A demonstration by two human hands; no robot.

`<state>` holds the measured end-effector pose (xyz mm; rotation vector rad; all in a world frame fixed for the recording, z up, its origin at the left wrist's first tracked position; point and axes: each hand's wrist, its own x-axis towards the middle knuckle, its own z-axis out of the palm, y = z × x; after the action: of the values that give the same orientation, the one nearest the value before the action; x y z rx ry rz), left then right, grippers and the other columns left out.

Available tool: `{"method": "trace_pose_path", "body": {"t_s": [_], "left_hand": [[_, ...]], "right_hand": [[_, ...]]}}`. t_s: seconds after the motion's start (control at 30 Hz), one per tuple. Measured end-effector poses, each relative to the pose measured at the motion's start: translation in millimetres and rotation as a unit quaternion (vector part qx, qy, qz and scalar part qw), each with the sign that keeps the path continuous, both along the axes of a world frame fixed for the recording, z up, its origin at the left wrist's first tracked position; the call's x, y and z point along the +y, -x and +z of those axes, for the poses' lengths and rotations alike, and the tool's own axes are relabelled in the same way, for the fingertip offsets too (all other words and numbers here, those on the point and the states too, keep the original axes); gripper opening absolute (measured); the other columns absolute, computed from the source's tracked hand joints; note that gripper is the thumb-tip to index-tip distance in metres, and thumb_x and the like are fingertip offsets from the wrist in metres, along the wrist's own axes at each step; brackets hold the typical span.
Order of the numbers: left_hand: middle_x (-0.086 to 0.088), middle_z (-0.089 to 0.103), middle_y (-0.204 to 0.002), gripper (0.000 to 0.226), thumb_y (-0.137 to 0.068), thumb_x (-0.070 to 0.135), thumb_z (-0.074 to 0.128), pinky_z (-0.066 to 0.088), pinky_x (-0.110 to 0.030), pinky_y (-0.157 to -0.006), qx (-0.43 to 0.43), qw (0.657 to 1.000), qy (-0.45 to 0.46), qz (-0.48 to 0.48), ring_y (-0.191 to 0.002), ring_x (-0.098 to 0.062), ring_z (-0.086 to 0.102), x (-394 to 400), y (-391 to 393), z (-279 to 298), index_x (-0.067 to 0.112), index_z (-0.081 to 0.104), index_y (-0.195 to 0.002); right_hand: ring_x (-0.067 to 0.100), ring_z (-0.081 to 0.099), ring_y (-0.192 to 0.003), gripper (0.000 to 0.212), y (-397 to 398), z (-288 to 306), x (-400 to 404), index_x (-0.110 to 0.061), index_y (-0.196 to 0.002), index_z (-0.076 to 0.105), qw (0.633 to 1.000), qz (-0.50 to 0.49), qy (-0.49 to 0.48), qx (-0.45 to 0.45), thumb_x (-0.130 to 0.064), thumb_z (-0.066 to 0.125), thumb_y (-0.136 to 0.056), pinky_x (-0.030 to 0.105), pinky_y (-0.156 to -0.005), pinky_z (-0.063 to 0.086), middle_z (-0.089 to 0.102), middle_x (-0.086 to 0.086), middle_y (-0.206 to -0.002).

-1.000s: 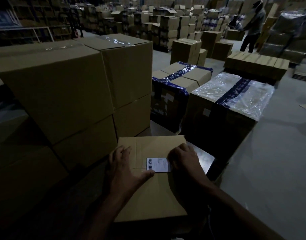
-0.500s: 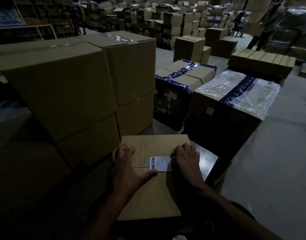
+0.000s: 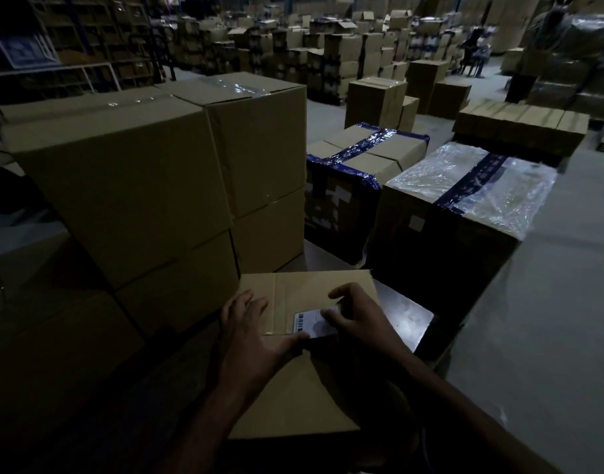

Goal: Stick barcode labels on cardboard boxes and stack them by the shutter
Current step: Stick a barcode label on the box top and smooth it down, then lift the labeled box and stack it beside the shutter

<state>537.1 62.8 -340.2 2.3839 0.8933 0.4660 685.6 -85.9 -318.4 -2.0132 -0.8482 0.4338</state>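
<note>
Barcode label (image 3: 310,323) lies long-axis sideways on box (image 3: 293,398) between hands, right hand (image 3: 358,319) pressing it flat-fingered, left hand (image 3: 256,340) spread flat beside.

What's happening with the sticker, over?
Left hand flat on the box, thumb at the barcode label. Right hand pressing the label down. Nothing in the way.

One head-worn camera looks forward and down from close above the hands (image 3: 304,333), stacked boxes (image 3: 129,186) beyond them.
</note>
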Motion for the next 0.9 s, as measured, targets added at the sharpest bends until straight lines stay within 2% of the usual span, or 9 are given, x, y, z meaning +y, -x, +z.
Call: {"method": "trace_pose_path", "body": {"t_s": [0.07,0.17,0.27,0.33,0.43,0.53,0.67,0.8,0.9], "left_hand": [[0.008,0.031,-0.155,0.079,-0.082,0.082,0.036,0.027,-0.036,-0.113,-0.024,1.000,-0.006,-0.002,-0.144,-0.008,0.015,0.8,0.0,-1.3,0.028,0.052,-0.137],[0.004,0.036,-0.155,0.049,-0.102,0.051,0.034,0.019,-0.025,-0.110,-0.029,0.999,-0.032,-0.001,-0.143,-0.010,0.018,3.1,-3.7,-7.6,0.023,0.054,-0.137],[-0.003,0.044,-0.150,0.051,-0.100,0.044,0.030,0.019,-0.027,-0.112,-0.040,0.997,-0.065,0.005,-0.141,-0.016,0.026,6.5,-7.7,-12.0,0.018,0.058,-0.133],[-0.006,0.048,-0.147,0.042,-0.102,0.035,0.038,0.019,-0.027,-0.112,-0.039,0.997,-0.070,0.002,-0.139,-0.019,0.030,10.4,-10.0,-12.2,0.015,0.060,-0.131],[-0.011,0.051,-0.143,0.035,-0.099,0.025,0.054,0.024,-0.035,-0.113,-0.028,0.995,-0.099,-0.002,-0.138,-0.027,0.036,14.2,-13.4,-10.9,0.009,0.062,-0.129],[-0.015,0.056,-0.135,0.031,-0.092,0.015,0.067,0.031,-0.044,-0.111,-0.022,0.993,-0.112,0.011,-0.132,-0.032,0.042,11.6,-18.2,-8.2,0.007,0.066,-0.122],[-0.005,0.060,-0.122,0.026,-0.089,0.020,0.069,0.044,-0.042,-0.097,-0.062,0.992,-0.107,0.016,-0.119,-0.025,0.049,-24.4,-32.9,4.8,0.016,0.067,-0.114],[0.002,0.061,-0.115,0.026,-0.089,0.026,0.070,0.049,-0.035,-0.088,-0.128,0.986,-0.045,-0.094,-0.108,-0.014,0.051,-105.7,-71.0,16.9,0.023,0.065,-0.114],[0.008,0.063,-0.113,0.029,-0.091,0.036,0.068,0.048,-0.028,-0.086,-0.131,0.972,-0.010,-0.196,-0.104,-0.009,0.056,-174.0,-105.9,15.8,0.025,0.064,-0.118]], "right_hand": [[0.012,0.064,-0.094,0.034,-1.3,-0.7,-1.4,-0.023,-0.117,0.050,1.000,0.012,-0.022,0.018,-0.021,0.068,-0.088,0.020,-0.069,0.053,0.061,-0.004,-0.100],[0.010,0.063,-0.097,0.036,-2.9,-0.4,-5.1,-0.023,-0.120,0.051,0.994,0.041,-0.067,0.078,-0.016,0.067,-0.089,0.018,-0.068,0.052,0.060,-0.002,-0.105],[0.006,0.063,-0.100,0.032,-1.1,5.3,-13.4,-0.019,-0.123,0.056,0.985,0.043,-0.113,0.123,-0.016,0.063,-0.092,0.015,-0.071,0.051,0.060,-0.003,-0.116],[0.002,0.063,-0.101,0.030,-1.7,6.4,-22.9,-0.021,-0.122,0.058,0.976,0.027,-0.144,0.160,-0.017,0.061,-0.093,0.017,-0.073,0.053,0.059,-0.004,-0.120],[0.001,0.062,-0.105,0.027,-1.8,3.2,-39.5,-0.029,-0.117,0.059,0.980,0.028,-0.133,0.147,-0.017,0.060,-0.093,0.018,-0.074,0.054,0.059,-0.007,-0.121],[-0.002,0.063,-0.098,0.021,1.8,1.4,-57.8,-0.023,-0.114,0.062,0.976,-0.021,-0.152,0.154,-0.015,0.057,-0.095,0.019,-0.070,0.054,0.062,-0.006,-0.116],[-0.003,0.065,-0.084,0.017,-5.1,-6.3,-94.0,-0.017,-0.106,0.065,0.965,-0.121,-0.178,0.153,-0.007,0.058,-0.094,0.014,-0.059,0.049,0.067,-0.006,-0.102],[-0.001,0.064,-0.071,0.017,-25.5,-29.8,-145.0,-0.015,-0.095,0.067,0.945,-0.224,-0.156,0.180,-0.001,0.060,-0.090,0.012,-0.054,0.048,0.069,-0.004,-0.089],[-0.006,0.061,-0.062,0.014,-39.8,-54.6,-190.0,-0.011,-0.094,0.067,0.924,-0.301,-0.121,0.202,0.000,0.061,-0.087,0.008,-0.052,0.044,0.068,0.001,-0.086]]}}
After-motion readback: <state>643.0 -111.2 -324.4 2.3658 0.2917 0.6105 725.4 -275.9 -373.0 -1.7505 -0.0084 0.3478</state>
